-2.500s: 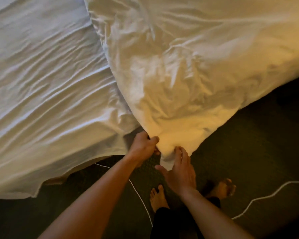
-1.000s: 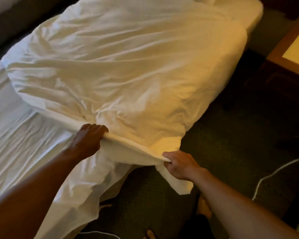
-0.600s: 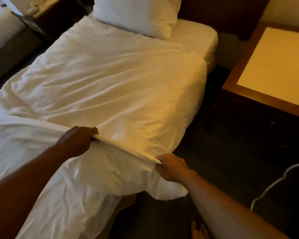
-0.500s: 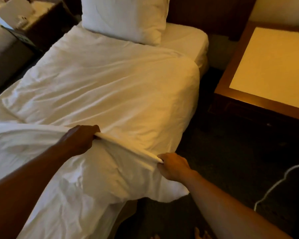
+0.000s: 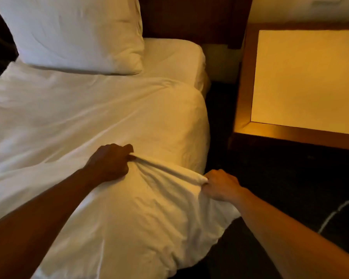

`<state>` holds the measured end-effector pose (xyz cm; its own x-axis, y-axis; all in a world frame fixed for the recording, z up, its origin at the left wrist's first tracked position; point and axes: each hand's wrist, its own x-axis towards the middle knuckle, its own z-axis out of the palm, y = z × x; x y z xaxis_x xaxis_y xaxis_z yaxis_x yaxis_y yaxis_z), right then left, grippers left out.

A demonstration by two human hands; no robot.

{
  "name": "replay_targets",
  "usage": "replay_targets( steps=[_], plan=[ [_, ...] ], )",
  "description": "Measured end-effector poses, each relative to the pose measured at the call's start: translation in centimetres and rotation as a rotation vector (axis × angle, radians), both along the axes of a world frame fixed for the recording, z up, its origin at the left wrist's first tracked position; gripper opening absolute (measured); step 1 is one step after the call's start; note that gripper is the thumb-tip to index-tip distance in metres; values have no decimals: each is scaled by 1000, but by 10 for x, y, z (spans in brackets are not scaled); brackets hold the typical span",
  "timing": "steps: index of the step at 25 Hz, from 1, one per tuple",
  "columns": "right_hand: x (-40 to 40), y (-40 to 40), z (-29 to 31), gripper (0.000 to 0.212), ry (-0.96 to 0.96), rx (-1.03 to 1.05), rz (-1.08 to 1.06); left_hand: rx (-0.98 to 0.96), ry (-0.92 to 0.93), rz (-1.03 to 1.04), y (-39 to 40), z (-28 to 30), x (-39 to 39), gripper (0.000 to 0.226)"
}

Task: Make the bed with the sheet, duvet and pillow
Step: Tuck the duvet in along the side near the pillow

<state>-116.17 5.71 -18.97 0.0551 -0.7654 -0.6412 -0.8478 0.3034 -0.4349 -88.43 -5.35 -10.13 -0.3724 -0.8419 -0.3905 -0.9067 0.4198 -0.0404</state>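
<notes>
Right now I see both hands clamped on the near edge of the white duvet [image 5: 93, 109], which lies spread over the bed. My left hand [image 5: 109, 163] has its fingers curled over a bunched fold of the edge, with the thumb pressed against the cloth at the top of the fist. My right hand [image 5: 220, 185] grips the same edge further right, at the bedside, with the fabric gathered into its fist (the fingertips are buried in the cloth, so I cannot see them). Between the two hands the edge runs as a taut, rolled ridge, and below it the duvet hangs in loose wrinkles over the corner of the bed toward the dark carpet [image 5: 280, 178].

At the head of the bed a white pillow [image 5: 73, 33] stands propped against the dark headboard [image 5: 189, 15], its lower edge resting on the top of the duvet. To the right of the pillow a bare stretch of the fitted sheet [image 5: 173, 57] covers the mattress corner, beyond the duvet's upper edge.

Beside the bed on the right stands a wooden bedside table [image 5: 244, 81] with a pale top, lit warm yellow. A thin white cable [image 5: 334, 213] lies on the carpet near my right forearm.
</notes>
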Motion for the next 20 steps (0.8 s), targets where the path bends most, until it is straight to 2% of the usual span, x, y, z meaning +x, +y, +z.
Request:
replay_targets(
  steps=[5, 11, 14, 17, 20],
  plan=[
    [-7, -54, -11, 34, 158, -8, -138, 38, -25, -125, -81, -6, -35, 20],
    [-29, -97, -34, 31, 381, -25, -130, 23, 12, -282, -140, -50, -68, 20],
    [-23, -108, -56, 34, 333, -29, -163, 0, -13, -328, -143, -83, -64, 21],
    [-8, -118, -65, 39, 223, -70, -175, 28, 70, -267, -142, -99, -57, 25],
    [6, -130, -57, 57, 105, -97, -140, 63, 161, -185, -145, -91, -44, 34]
  ],
)
